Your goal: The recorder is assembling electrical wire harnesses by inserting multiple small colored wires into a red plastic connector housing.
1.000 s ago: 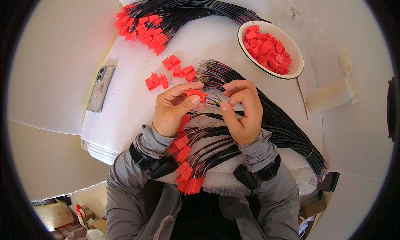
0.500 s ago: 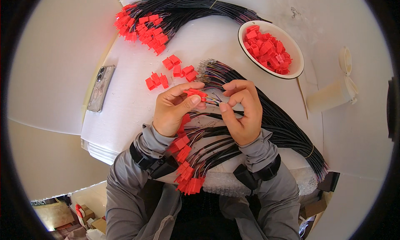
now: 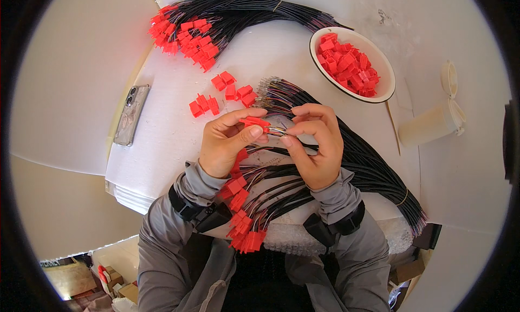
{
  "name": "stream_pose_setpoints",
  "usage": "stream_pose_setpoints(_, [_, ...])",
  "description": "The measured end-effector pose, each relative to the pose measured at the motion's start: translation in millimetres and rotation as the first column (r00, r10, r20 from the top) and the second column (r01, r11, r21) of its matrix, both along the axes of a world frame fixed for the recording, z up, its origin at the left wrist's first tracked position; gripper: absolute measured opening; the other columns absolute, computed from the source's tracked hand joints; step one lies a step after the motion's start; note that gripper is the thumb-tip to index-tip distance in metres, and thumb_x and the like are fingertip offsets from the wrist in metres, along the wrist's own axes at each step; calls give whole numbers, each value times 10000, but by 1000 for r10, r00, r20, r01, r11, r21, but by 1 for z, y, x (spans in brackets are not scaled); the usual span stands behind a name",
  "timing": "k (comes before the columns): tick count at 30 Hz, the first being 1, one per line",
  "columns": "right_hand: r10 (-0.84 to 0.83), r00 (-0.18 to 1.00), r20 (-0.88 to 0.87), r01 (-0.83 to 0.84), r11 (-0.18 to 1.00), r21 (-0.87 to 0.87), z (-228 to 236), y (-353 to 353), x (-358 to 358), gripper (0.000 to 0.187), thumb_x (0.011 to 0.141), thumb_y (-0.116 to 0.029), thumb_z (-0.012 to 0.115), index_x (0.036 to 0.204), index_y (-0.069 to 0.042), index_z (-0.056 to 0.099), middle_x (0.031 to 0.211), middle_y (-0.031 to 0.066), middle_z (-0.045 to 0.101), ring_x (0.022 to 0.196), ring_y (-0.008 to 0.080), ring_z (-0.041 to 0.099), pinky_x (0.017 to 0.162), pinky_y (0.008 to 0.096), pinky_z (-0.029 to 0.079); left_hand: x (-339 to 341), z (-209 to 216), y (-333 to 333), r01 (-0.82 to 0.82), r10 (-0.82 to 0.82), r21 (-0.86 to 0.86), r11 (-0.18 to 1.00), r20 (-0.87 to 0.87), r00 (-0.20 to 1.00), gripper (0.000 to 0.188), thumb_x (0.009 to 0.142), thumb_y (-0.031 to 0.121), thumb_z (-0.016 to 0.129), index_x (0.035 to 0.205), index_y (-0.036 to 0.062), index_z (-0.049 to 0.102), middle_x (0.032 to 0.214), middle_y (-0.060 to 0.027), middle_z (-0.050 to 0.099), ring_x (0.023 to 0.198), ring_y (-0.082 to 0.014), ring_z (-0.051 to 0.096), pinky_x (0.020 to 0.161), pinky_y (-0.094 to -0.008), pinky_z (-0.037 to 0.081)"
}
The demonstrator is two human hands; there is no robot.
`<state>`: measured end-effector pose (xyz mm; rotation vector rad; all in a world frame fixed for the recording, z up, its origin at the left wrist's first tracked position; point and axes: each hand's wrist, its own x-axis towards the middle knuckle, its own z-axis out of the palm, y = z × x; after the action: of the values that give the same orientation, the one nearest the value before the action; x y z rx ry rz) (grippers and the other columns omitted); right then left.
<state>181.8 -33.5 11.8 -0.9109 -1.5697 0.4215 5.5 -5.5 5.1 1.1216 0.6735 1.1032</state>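
Observation:
Between the thumb and fingers of my left hand [image 3: 222, 144] is a red plastic connector housing [image 3: 254, 122]. Thin wires [image 3: 276, 131] run out of its right end. My right hand [image 3: 318, 144] pinches these wires close to the housing with thumb and index finger, its other fingers bent above. Behind my hands lies a bundle of black cables [image 3: 346, 127] with bare-tipped wires at its far left end. Below my hands, several cables with red connectors [image 3: 234, 187] on their left ends spread toward the table's near edge.
Loose red connectors [image 3: 230, 89] lie just beyond my left hand. A white bowl [image 3: 387, 68] at the far right holds more. A tied cable bundle with red ends [image 3: 244, 11] lies at the back. A phone [image 3: 131, 116] rests at left; a pale lidded container [image 3: 430, 123] is at right.
My right thumb and index finger have shifted slightly, closing in on the wires by the connector. My left hand keeps its hold almost unmoved.

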Motion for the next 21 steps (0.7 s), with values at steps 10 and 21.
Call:
stream_pose_setpoints(10, [-55,989,134,39,993,113,0,2,3,166,651,24,662,800,-35,620,1032,159,533,894,277,531,764,330,437,0,2,-1,45,-45,18,999,-1,999,316,822,36,604,1126,-23,544,906,-85,628,806,-117,583,739,-253,488])
stream_pose_setpoints(21, [-77,982,170,57,992,115,0,1,3,151,660,18,655,792,-31,602,1018,152,541,905,279,520,766,336,419,0,3,-2,71,-70,37,997,-24,997,315,796,1,622,1105,-16,564,919,-74,628,832,-111,576,766,-248,475])
